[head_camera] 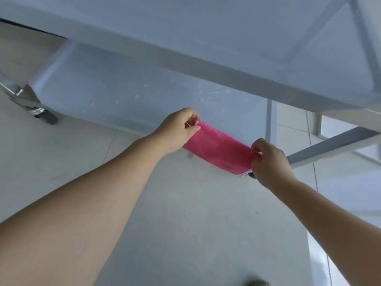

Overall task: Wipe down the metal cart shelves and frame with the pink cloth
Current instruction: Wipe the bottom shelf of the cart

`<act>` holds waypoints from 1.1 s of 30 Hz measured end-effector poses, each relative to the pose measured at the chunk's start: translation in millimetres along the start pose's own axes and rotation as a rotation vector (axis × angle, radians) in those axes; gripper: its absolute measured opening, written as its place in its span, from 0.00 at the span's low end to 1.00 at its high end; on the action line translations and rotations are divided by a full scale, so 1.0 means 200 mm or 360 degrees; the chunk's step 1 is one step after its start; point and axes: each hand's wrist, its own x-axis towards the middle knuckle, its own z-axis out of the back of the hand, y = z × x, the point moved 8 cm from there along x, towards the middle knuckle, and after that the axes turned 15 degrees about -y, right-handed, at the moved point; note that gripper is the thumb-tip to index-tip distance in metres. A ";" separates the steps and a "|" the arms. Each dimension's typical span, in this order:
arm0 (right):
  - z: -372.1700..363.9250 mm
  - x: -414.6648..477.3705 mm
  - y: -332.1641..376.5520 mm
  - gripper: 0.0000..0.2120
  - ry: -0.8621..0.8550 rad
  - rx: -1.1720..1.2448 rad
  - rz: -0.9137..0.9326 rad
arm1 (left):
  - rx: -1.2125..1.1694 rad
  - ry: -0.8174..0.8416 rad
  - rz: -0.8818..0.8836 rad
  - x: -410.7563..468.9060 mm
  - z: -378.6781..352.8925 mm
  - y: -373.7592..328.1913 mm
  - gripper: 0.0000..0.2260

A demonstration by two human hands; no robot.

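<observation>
Both hands, left hand (179, 129) and right hand (268, 159), pinch opposite ends of the pink cloth (218, 148); it hangs taut between them at the lower shelf (127, 89) edge. Likely stretched flat to wipe that speckled surface.

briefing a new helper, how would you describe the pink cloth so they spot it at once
Find the grey metal cart across the top of the view, then drop to its lower shelf, speckled white. Just in front, the pink cloth is stretched as a folded band between the left hand and right hand, the only bright colour here.
</observation>
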 end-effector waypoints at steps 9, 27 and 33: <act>-0.02 0.07 -0.24 0.08 -0.0097 -0.0548 0.0083 | -0.0031 0.0026 -0.0278 0.27 -0.47 -0.20 0.06; -0.29 0.15 -0.13 0.25 0.0176 -0.0345 0.0379 | 0.0402 -0.0130 -0.0615 0.05 -0.27 -0.03 0.10; -0.30 0.16 -0.09 0.24 0.0159 -0.0454 0.0589 | 0.0539 -0.0114 -0.0837 -0.06 -0.22 0.04 0.15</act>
